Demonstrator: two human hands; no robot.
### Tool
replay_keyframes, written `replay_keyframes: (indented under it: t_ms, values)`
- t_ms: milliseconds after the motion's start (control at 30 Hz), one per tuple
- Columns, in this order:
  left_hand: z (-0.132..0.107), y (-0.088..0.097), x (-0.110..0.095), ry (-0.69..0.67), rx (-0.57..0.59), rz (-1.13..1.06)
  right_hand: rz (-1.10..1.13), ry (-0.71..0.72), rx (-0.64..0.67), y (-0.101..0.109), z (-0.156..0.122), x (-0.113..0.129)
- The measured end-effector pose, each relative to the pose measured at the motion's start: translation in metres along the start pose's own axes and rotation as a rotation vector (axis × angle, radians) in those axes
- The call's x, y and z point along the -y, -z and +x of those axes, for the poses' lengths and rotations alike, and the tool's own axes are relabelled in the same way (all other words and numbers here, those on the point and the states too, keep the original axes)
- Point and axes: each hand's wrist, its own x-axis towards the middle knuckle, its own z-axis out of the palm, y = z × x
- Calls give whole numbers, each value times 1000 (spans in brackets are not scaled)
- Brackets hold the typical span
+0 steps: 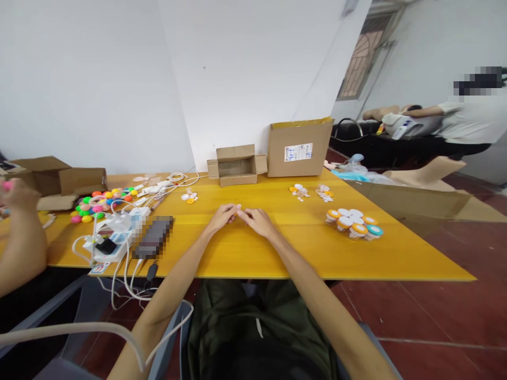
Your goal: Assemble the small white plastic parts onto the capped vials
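- Meeting at the middle of the yellow worktop (245,253), the left hand (222,216) and the right hand (258,221) are fingertip to fingertip.
- Both hands are curled into a pinch on a small pale piece (238,207), held between them just above the surface. It's too tiny to say what it is, and a tips-only grip suits something that size.
- Forearms lie across the near edge, probably for steadiness.
- Off to the right, a cluster of capped pots (354,222) with orange, white and teal lids stands packed tight, apart from the hands but on the right hand's side.
- Farther back, loose parts (300,191) sit in little heaps.
- Along the far edge, a small open box (236,165) sits just beside a tall box (299,148), both pushed back towards the wall, away from the hands.
- Over on the left: coloured balls (101,203), a power strip (114,235) trailing white cables, and a phone (153,237).
- At the left edge a co-worker's arm (19,237) leans in; another person (471,121) is far right at a separate table.
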Motion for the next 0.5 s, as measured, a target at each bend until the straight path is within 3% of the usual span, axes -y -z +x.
replay_keyframes:
  t_ms: [233,500]
  values:
    - [0,1,0,-58,40,-3,49,16,3,0,1,-3]
    - [-1,5,4,-90,87,-4,271,-21,140,-6,4,-16]
